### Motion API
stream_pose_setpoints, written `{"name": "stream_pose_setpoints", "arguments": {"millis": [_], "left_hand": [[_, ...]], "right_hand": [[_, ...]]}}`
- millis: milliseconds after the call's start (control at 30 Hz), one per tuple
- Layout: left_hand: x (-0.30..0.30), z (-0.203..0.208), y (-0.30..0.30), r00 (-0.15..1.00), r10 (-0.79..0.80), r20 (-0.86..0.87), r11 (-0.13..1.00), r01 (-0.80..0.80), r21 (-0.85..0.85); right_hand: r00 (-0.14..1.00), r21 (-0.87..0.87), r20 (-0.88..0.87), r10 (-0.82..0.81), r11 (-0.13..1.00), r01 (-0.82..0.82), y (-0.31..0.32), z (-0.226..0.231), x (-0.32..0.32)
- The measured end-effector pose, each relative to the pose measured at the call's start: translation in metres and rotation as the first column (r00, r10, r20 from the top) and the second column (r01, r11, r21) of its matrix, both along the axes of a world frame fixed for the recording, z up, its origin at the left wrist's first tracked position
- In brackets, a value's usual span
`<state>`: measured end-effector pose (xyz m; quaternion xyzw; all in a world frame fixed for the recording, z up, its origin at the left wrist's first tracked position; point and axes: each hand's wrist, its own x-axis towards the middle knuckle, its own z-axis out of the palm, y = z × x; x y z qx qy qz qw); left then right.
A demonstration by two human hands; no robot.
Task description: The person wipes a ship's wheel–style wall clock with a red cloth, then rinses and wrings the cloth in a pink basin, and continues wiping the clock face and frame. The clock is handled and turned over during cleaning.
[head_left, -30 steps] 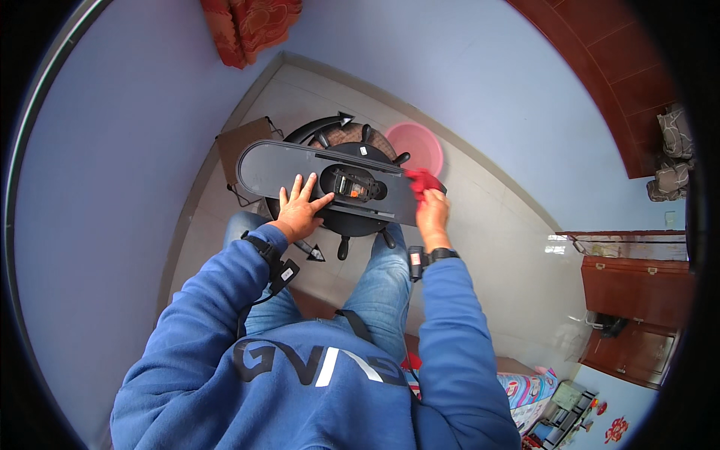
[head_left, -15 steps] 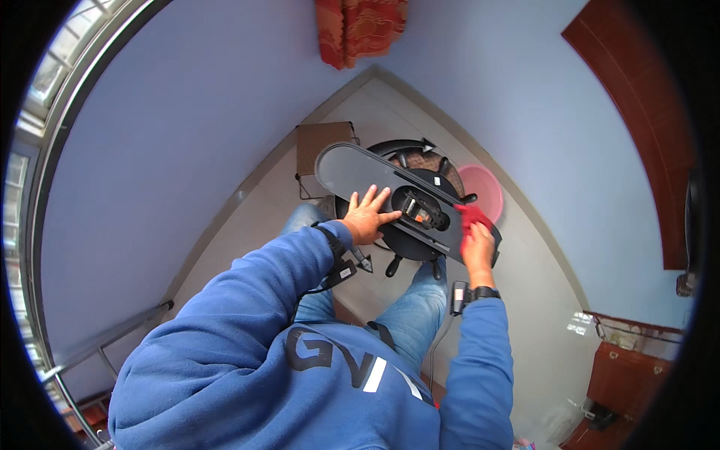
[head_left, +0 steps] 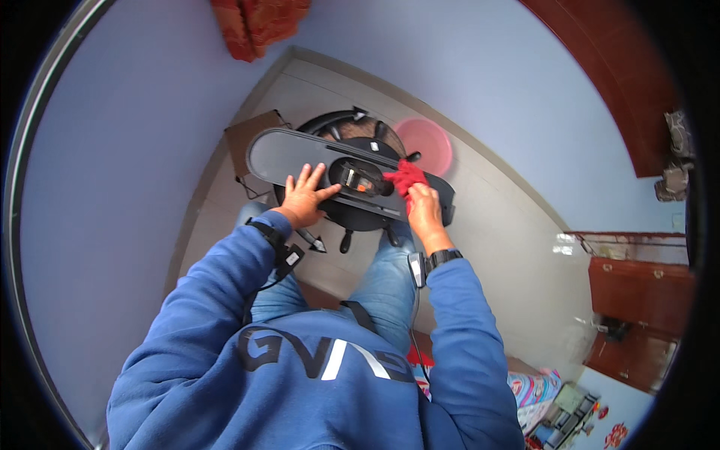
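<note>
While the left hand (head_left: 301,206) lies splayed over the near edge of a long, round-ended dark grey panel (head_left: 281,156), its grip relaxed and holding nothing, the right hand's (head_left: 426,211) grip is clenched around a bunched red cloth (head_left: 406,177). The cloth sits on the panel just right of the recess with the black mechanism (head_left: 358,182), so wiping seems under way rather than finished. The panel lies across a black ship's wheel (head_left: 355,218) with knobbed handles, above the person's knees. How much has been cleaned I cannot tell: no clear line parts wiped from unwiped. The panel's left end, the wheel's handles and the arrow-tipped curved arm (head_left: 322,121) lie away from the cloth and may remain.
</note>
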<state>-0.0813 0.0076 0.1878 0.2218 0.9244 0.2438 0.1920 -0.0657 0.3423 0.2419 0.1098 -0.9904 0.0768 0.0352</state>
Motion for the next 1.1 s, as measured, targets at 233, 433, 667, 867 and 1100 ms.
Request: {"name": "stream_pose_setpoints", "arguments": {"millis": [233, 433, 667, 867, 1100], "left_hand": [[-0.001, 0.011, 0.005, 0.999, 0.008, 0.054, 0.999, -0.005, -0.043], [-0.006, 0.013, 0.000, 0.998, -0.021, 0.058, 0.999, 0.022, -0.028], [-0.003, 0.010, 0.002, 0.999, 0.008, 0.048, 1.000, -0.007, -0.012], [-0.008, 0.018, -0.002, 0.997, -0.011, 0.082, 1.000, 0.011, -0.009], [-0.007, 0.020, -0.001, 0.997, -0.001, 0.076, 1.000, 0.003, -0.026]], "right_hand": [[0.918, 0.028, -0.045, -0.393, 0.918, 0.395, -0.016, -0.014, -0.006], [0.994, -0.172, -0.014, 0.105, 0.979, -0.106, -0.026, -0.013, -0.006], [0.929, -0.079, -0.076, -0.363, 0.931, 0.357, -0.017, -0.024, -0.019], [0.993, -0.248, 0.029, 0.116, 0.963, -0.105, -0.012, -0.015, 0.006], [0.941, -0.062, -0.001, -0.338, 0.939, 0.337, 0.006, -0.016, 0.020]]}}
